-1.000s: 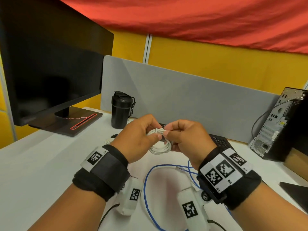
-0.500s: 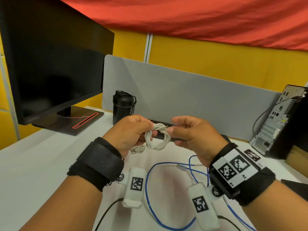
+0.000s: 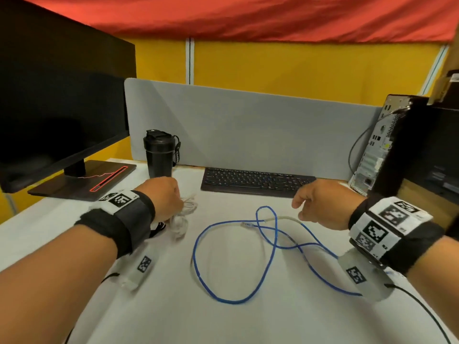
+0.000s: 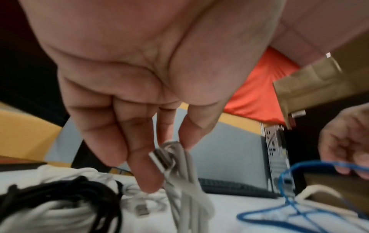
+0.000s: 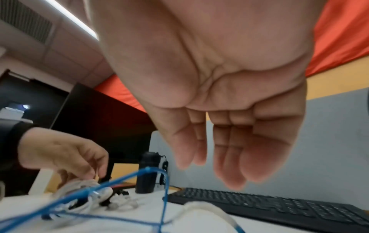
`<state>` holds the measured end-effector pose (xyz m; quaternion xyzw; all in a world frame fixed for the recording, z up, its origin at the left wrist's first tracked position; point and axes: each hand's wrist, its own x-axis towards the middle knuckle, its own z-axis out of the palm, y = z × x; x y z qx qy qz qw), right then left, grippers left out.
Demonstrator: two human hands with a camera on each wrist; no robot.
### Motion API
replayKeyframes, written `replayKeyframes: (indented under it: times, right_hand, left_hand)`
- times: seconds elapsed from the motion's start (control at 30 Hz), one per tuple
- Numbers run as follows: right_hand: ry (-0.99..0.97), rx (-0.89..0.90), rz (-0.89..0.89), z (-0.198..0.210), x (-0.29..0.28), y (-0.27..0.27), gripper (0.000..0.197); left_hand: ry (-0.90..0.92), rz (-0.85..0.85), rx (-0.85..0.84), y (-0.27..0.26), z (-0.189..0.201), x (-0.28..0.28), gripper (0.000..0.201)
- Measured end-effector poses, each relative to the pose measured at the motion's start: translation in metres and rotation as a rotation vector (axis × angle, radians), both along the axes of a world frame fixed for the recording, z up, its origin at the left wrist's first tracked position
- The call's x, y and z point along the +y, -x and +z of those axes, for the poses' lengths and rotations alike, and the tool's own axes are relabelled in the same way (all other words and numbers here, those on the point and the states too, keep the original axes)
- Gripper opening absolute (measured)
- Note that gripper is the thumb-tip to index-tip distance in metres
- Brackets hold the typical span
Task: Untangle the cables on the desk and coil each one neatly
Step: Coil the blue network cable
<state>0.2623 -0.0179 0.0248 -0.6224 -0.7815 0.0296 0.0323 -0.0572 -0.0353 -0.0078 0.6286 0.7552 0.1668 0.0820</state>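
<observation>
Change: a moment back both my hands held the small white cable coil [image 3: 185, 211] up in front of me; now it is down at the far left of the table [image 3: 74, 244], with only my left hand [image 3: 161, 199] on it.
Left fingers: thumb and fingers [image 4: 147, 178] curled down and pinching the top of the white bundle [image 4: 183, 173] by its plug end. Whether the bundle's weight is fully on the table, I cannot tell.
Right fingers: my right hand [image 3: 320, 207] has let go and moved right. In the right wrist view the fingers [image 5: 231, 157] hang relaxed and loosely spread, holding nothing, just above the blue cable [image 3: 248, 244].
Meaning: I judge the white cable coiled and being parked. The blue one is next.
Blue cable: lies loose in the middle of the table, one big loop near me and a smaller loop farther off, strands crossing themselves. A pale grey stretch [image 3: 283, 218] sits just under my right fingers; whether it is a separate cable or part of the blue, I cannot tell.
Already stacked: a black cable bundle [image 4: 75, 198] and more white cable [image 4: 60, 209] on the table just beside my left hand.
Around: black bottle [image 3: 159, 155] far left, keyboard [image 3: 255, 182] far centre, monitor [image 3: 62, 95] left, computer tower [image 3: 387, 145] far right.
In the way: the blue crossings need lifting apart before coiling. The keyboard sits close behind the loops, and a thin black wire [image 3: 422, 309] trails from my right wrist unit near the blue run.
</observation>
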Motion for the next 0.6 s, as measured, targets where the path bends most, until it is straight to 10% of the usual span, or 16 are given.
replayKeyframes:
  times: [0.2, 0.6]
  right_hand:
    - [0.253, -0.309, -0.088, -0.030, 0.003, -0.009, 0.067]
    - [0.231, -0.159, 0.011, -0.029, -0.007, -0.001, 0.027]
  left_hand:
    - [0.092, -0.002, 0.265, -0.004, 0.007, -0.004, 0.020]
    - [0.342, -0.157, 0.226, -0.046, -0.003, -0.052, 0.037]
